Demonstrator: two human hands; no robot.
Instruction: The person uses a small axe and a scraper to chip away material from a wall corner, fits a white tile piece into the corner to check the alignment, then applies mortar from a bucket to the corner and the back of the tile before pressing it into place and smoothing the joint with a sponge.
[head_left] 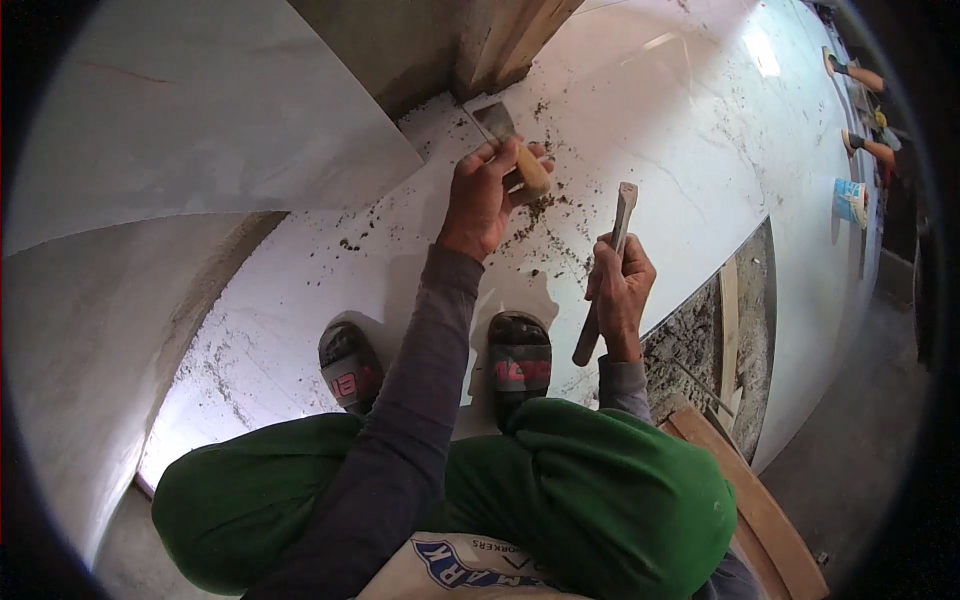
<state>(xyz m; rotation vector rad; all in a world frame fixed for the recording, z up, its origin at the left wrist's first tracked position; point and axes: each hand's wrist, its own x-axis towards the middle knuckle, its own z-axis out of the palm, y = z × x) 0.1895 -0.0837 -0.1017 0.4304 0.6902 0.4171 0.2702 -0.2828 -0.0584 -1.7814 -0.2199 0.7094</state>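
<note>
Scraper (531, 173) gripped in our left hand (480, 198), we hold a chisel (625, 208) in our right hand (621, 285); dirt (541, 211) lies just beside the left hand.

Metal-bladed scraper with pale wooden handle (532, 174): handle partly obscured by left hand (482, 198). Grey metal chisel (622, 214): mid-shaft covered by right hand (622, 287). Green cloth trousers (620, 490) hide right sleeve's lower part. Blue-and-white bucket (849, 203): contents too small to tell.
</note>
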